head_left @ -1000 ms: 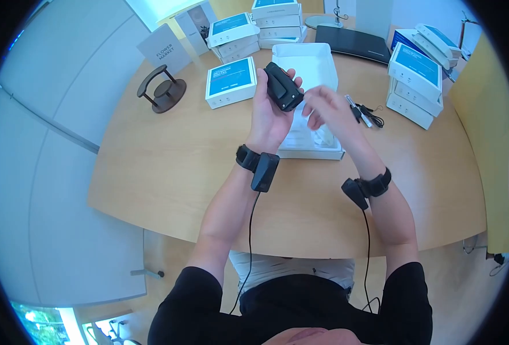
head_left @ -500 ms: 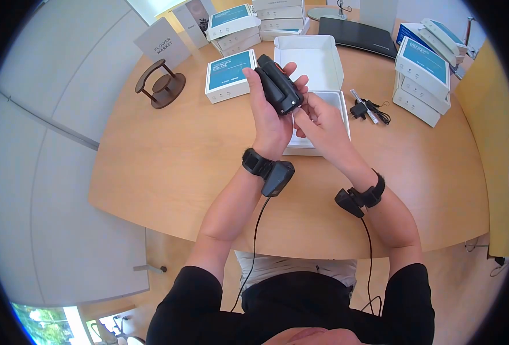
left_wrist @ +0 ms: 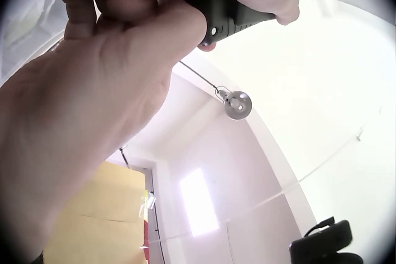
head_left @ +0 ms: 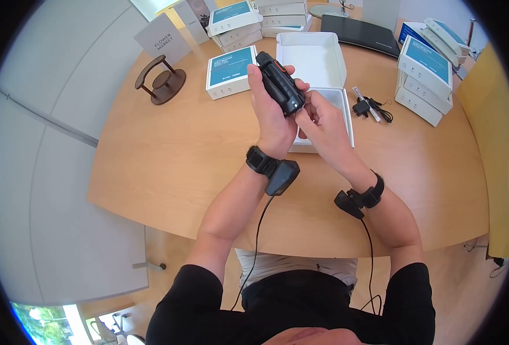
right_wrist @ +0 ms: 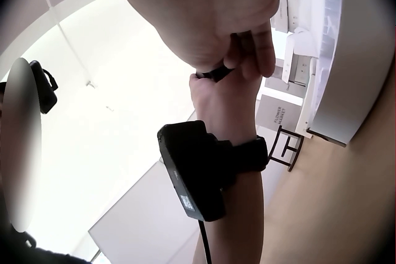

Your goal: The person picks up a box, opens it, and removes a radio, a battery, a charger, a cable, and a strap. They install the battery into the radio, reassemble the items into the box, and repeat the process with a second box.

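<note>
My left hand (head_left: 270, 123) holds a black handheld device (head_left: 280, 85) with an orange-red accent on its side. The device tilts over the open white box (head_left: 349, 118), its thumb side facing left. At the device's lower end, my right hand (head_left: 328, 126) pinches with thumb and curled fingers; what the fingertips grip there is hidden. In the left wrist view, a dark end of the device (left_wrist: 226, 16) shows between the two hands. The right wrist view has the right fingers (right_wrist: 263, 50) bent close against the left hand.
White-and-teal boxes are stacked at the back (head_left: 231, 26) and at the right (head_left: 421, 75), with a single box (head_left: 230, 72) left of the hands. A plug adapter with cable (head_left: 372, 109), a black laptop (head_left: 358, 35), a brown wooden stand (head_left: 162, 81) and a "Flower Market" card (head_left: 162, 40) also occupy the table.
My right hand has come in from the right of the device to its lower end, and its fingers have closed there. The left hand has turned the device slightly.
</note>
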